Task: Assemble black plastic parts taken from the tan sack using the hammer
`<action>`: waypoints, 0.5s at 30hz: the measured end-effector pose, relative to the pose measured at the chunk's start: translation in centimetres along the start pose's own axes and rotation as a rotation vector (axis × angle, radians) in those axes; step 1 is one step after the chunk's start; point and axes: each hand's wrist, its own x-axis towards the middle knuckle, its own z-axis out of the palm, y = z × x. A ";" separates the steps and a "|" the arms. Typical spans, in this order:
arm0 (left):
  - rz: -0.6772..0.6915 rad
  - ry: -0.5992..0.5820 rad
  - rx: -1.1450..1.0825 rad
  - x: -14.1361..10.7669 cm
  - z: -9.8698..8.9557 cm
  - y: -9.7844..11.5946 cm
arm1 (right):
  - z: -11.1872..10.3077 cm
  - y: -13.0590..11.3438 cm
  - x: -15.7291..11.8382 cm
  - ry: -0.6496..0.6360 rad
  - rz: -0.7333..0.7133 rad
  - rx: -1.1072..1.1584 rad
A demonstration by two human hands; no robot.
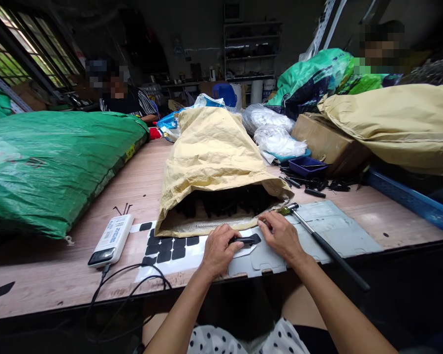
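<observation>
Left hand: rested on the near edge of the wooden table, fingers curled narrow around one end of a small black plastic part.
Right hand: lay just beside it, fingertips pinched close at the part's other end; whether they truly gripped it cannot be told.
Black plastic part: lay flat between the two hands on a grey sheet, right before the mouth of the tan sack.
Step in hand: judging by the pose, the part was being seated or pressed on the grey sheet with both hands.
Next move: it would likely call for steady downward pressure and keeping the part square, with the fingers clear of the hammer.
Hammer: lay slanting on the grey sheet, its head near the right hand.
Pad sheet: white, with rows of black squares, left of the hands.
Power bank: farther left, its cable trailing over the table edge.
Tan sack: open toward the person, dark parts showing inside.
Green sack: bulky, at far left.
Beyond: a blue tray, a cardboard box and two other people seated.
</observation>
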 end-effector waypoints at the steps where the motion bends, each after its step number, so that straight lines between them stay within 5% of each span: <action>1: 0.002 0.001 0.000 0.0 0.0 0.0 | 0.3 0.2 0.0 -0.016 0.003 -0.024; 10: 0.030 -0.010 0.032 -0.1 -0.1 0.2 | 0.8 0.4 -0.1 -0.035 -0.001 -0.072; 15: 0.098 -0.078 -0.037 -1.9 -1.0 2.5 | 0.8 0.4 -0.1 -0.047 0.009 -0.050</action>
